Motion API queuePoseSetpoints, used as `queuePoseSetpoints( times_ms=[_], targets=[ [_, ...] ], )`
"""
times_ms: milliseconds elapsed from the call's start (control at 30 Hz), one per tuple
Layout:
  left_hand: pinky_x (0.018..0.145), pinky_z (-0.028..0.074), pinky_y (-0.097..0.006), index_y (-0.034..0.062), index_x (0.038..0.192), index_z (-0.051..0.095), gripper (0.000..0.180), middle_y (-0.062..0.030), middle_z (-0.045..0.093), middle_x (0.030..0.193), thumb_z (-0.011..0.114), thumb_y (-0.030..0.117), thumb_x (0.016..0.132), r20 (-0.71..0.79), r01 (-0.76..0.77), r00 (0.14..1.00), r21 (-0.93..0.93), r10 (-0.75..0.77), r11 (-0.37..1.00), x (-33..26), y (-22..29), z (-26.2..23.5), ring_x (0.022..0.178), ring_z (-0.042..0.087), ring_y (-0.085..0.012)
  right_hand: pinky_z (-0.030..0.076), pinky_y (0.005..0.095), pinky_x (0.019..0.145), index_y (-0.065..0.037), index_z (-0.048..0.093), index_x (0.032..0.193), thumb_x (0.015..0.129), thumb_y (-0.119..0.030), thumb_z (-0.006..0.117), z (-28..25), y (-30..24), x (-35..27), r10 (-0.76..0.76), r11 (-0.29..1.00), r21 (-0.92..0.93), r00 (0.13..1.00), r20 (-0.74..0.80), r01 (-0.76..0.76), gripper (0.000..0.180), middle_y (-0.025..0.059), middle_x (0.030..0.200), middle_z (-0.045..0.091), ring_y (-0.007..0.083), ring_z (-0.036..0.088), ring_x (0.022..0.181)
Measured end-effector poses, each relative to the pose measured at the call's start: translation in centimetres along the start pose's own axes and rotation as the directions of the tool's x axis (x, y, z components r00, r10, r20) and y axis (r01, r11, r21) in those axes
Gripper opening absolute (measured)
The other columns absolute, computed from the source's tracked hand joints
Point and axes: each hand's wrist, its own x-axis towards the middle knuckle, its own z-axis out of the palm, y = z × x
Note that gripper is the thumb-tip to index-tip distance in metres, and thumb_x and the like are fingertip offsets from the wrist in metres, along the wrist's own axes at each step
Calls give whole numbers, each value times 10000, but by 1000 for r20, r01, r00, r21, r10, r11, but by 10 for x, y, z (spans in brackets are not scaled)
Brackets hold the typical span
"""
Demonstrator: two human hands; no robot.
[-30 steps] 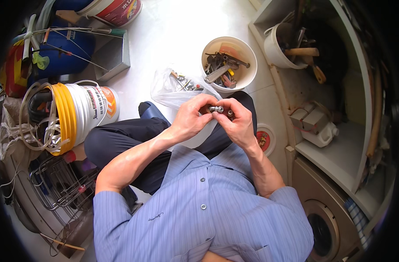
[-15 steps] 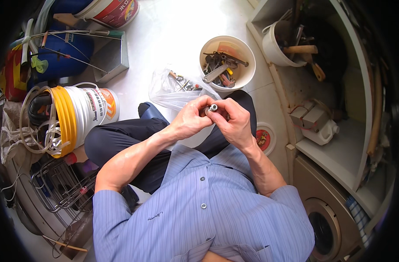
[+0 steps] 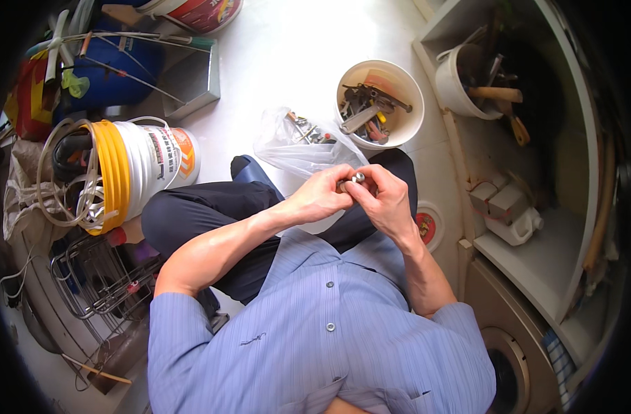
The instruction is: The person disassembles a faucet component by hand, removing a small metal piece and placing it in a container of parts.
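Observation:
In front of my chest, over my crossed legs, both hands meet around a small silvery metal piece (image 3: 358,177) with a round end, perhaps a bolt or a fitting. My left hand (image 3: 321,197) pinches it from the left, and my right hand (image 3: 386,201) closes on it from the right; the fingers hide most of it. Just beyond lies a clear plastic bag (image 3: 298,153) with small metal pieces inside. To its right, a white bucket (image 3: 410,124) holds several hand tools, among them an adjustable wrench (image 3: 360,120).
At left, a yellow and white bucket (image 3: 139,169) lies tipped, with hoses coiled at its mouth. Behind it stands a metal box (image 3: 191,86). A wire rack (image 3: 98,283) is near my left elbow. Shelving (image 3: 529,276) runs along the right with another tool bucket (image 3: 460,90).
The surroundings have shifted slightly right and down in the picture. The metal piece stays between both hands, its round end now tilted more toward the right.

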Motion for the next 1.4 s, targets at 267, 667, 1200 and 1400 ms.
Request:
queuePoseSetpoints(
  times_ms=[267,667,1200,1400],
  targets=[
    [755,514,-374,16,1115,632,334,-134,671,899,743,166,838,-123,-50,987,375,103,926,-9,-20,6,831,652,-242,486,330,543,10,678,874,926,-229,732,-1,4,1,162,987,5,980,112,-164,250,123,676,639,199,609,557],
    [799,522,-461,12,1124,560,431,-189,596,1016,796,137,786,-167,-197,926,551,339,811,-14,-18,0,952,628,-403,405,403,491,12,611,697,984,-403,657,6,25,0,216,965,-164,975,43,-206,506,173,581,529,264,495,476],
    [827,545,-417,16,1217,557,545,-184,601,1160,845,154,775,-46,-410,788,704,614,579,-18,-17,-11,992,633,-385,318,275,484,-48,558,665,1014,-365,594,-4,31,0,490,816,240,849,195,-526,473,-43,586,474,54,412,543],
    [852,546,-406,20,1220,566,545,-182,597,1186,844,150,769,24,-414,759,789,651,454,-21,-13,-12,1018,634,-371,285,241,467,-75,559,703,1014,-324,593,-10,25,-2,504,762,332,831,234,-556,400,-55,609,470,31,387,533]
  ],
)
